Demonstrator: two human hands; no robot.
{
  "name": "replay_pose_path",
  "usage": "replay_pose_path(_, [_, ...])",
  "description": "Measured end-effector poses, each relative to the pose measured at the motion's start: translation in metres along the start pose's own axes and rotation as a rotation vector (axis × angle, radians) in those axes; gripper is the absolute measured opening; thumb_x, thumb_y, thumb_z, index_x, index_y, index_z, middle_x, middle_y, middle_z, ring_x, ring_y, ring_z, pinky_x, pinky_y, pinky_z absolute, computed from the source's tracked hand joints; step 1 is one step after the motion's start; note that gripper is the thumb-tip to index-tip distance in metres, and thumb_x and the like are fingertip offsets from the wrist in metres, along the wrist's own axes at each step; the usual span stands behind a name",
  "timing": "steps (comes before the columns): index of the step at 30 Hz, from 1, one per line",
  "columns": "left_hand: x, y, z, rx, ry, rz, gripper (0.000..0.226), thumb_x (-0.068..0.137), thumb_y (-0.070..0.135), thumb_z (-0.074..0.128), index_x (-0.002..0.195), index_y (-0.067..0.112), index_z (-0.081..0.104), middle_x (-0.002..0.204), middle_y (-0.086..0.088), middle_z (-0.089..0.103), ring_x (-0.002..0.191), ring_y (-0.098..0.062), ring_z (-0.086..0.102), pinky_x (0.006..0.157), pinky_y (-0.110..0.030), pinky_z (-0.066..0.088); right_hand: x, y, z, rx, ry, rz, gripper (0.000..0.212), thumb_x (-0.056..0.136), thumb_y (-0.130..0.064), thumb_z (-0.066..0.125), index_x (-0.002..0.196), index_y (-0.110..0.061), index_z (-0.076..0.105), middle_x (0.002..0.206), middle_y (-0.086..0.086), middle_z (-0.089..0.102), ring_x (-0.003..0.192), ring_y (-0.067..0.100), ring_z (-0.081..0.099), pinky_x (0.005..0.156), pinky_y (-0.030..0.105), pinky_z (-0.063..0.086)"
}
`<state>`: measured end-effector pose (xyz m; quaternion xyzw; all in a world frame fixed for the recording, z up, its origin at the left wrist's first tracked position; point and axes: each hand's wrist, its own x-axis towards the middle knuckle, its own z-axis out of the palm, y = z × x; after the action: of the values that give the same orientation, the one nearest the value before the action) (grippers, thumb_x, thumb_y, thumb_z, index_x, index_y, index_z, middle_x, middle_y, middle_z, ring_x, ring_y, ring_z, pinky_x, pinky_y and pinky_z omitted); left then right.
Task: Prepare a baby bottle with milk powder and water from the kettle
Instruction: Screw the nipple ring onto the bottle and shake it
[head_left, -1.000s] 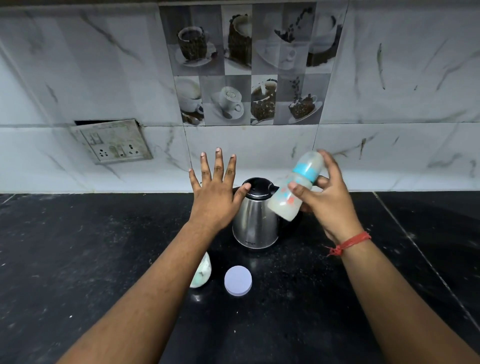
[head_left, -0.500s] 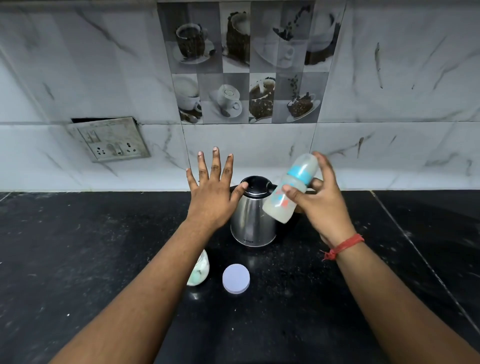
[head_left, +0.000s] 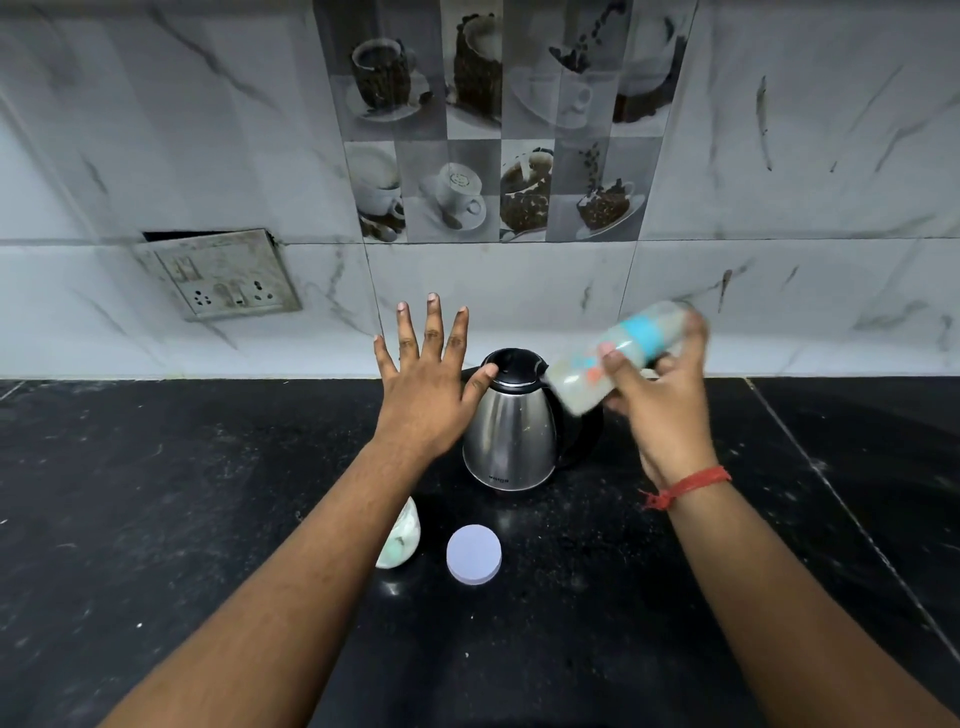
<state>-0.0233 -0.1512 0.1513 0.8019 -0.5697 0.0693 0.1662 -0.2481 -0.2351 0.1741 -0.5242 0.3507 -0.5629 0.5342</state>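
A black speckled tabletop (head_left: 156, 519) runs under a white marble-tiled wall bearing one panel of coffee-cup pictures (head_left: 498, 119) and one socket plate (head_left: 221, 275). One steel kettle (head_left: 511, 431) with a black lid stands near the wall. The left hand (head_left: 428, 384) is spread flat in the air, fingers straight, its thumb at the kettle's lid. The right hand (head_left: 657, 395) grasps the one baby bottle (head_left: 613, 356), blurred and tilted, above the kettle's right side. On the tabletop in front of the kettle lie one round pale lid (head_left: 474, 554) and, just left of it, one white container (head_left: 400, 535), partly hidden by the left forearm. One red thread (head_left: 685, 486) circles the right wrist.
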Motion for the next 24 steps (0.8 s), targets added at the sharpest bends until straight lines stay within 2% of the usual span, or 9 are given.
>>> replay_pose_path(2, [0.002,-0.001,0.000,-0.006,-0.002,-0.007,0.087,0.090,0.077,-0.005,0.163,0.032,-0.013,0.171,-0.004,-0.027,0.154,-0.034,-0.030,0.124,-0.066,-0.009,-0.002,0.003,-0.001,-0.067,-0.105,0.035,0.083,0.083,-0.013,0.083,0.143,-0.049,0.038,0.116,0.009,0.068,0.093,0.018,0.076,0.068,0.039,0.063])
replay_pose_path(6, [0.004,0.001,0.000,-0.007,-0.003,-0.006,0.087,0.090,0.077,-0.004,0.164,0.032,-0.013,0.171,-0.004,-0.026,0.155,-0.035,-0.030,0.124,-0.067,-0.008,0.004,-0.002,-0.005,0.092,0.132,-0.009,0.076,0.089,-0.016,0.077,0.142,-0.043,0.030,0.116,0.008,0.065,0.090,0.013,0.075,0.077,0.052,0.063])
replay_pose_path(9, [0.006,0.001,-0.001,-0.006,0.007,0.000,0.088,0.089,0.077,-0.006,0.164,0.032,-0.013,0.171,-0.004,-0.026,0.155,-0.035,-0.029,0.124,-0.067,-0.007,0.001,0.001,-0.005,-0.095,-0.157,0.066,0.082,0.086,-0.009,0.080,0.145,-0.044,0.036,0.118,0.010,0.068,0.096,0.021,0.076,0.072,0.047,0.064])
replay_pose_path(10, [0.007,0.001,-0.001,-0.012,0.009,-0.002,0.088,0.089,0.078,-0.006,0.164,0.032,-0.013,0.171,-0.004,-0.025,0.155,-0.035,-0.029,0.124,-0.067,-0.007,0.002,0.000,-0.007,-0.091,-0.182,0.078,0.082,0.085,-0.009,0.081,0.146,-0.044,0.037,0.119,0.011,0.069,0.096,0.021,0.076,0.070,0.043,0.064])
replay_pose_path(14, [0.007,0.002,0.001,-0.037,0.016,0.004,0.088,0.089,0.079,-0.006,0.163,0.032,-0.012,0.171,-0.003,-0.025,0.155,-0.034,-0.030,0.123,-0.066,-0.008,0.009,-0.010,-0.010,0.118,0.111,0.013,0.072,0.090,-0.014,0.076,0.142,-0.041,0.033,0.121,0.013,0.065,0.095,0.016,0.076,0.066,0.038,0.063])
replay_pose_path(15, [0.007,0.003,0.002,-0.039,0.017,0.008,0.087,0.090,0.078,-0.005,0.163,0.033,-0.013,0.171,-0.003,-0.025,0.154,-0.034,-0.030,0.123,-0.066,-0.008,0.006,-0.010,-0.008,0.085,0.091,0.012,0.072,0.090,-0.013,0.076,0.139,-0.044,0.034,0.121,0.014,0.065,0.093,0.016,0.076,0.067,0.040,0.063])
replay_pose_path(18, [0.008,0.006,0.005,-0.044,0.024,0.014,0.084,0.092,0.077,0.000,0.163,0.033,-0.013,0.171,-0.003,-0.025,0.155,-0.033,-0.030,0.124,-0.066,-0.008,-0.005,0.006,-0.002,-0.080,-0.209,0.078,0.076,0.085,-0.009,0.081,0.135,-0.051,0.042,0.117,0.016,0.068,0.096,0.020,0.076,0.070,0.044,0.064])
replay_pose_path(21, [0.005,0.008,0.010,-0.047,0.015,0.023,0.083,0.095,0.077,0.002,0.163,0.033,-0.013,0.171,-0.003,-0.026,0.154,-0.033,-0.031,0.123,-0.066,-0.008,-0.010,0.013,-0.005,-0.014,-0.172,0.090,0.077,0.084,-0.016,0.083,0.141,-0.044,0.041,0.117,0.014,0.069,0.100,0.024,0.075,0.070,0.041,0.063])
replay_pose_path(24, [-0.006,0.010,0.020,-0.038,-0.009,0.034,0.084,0.093,0.077,-0.002,0.163,0.033,-0.012,0.170,-0.002,-0.027,0.153,-0.032,-0.034,0.123,-0.066,-0.010,-0.014,0.021,-0.009,-0.031,-0.153,0.080,0.077,0.079,-0.021,0.084,0.137,-0.052,0.043,0.115,0.010,0.070,0.100,0.021,0.075,0.070,0.037,0.062])
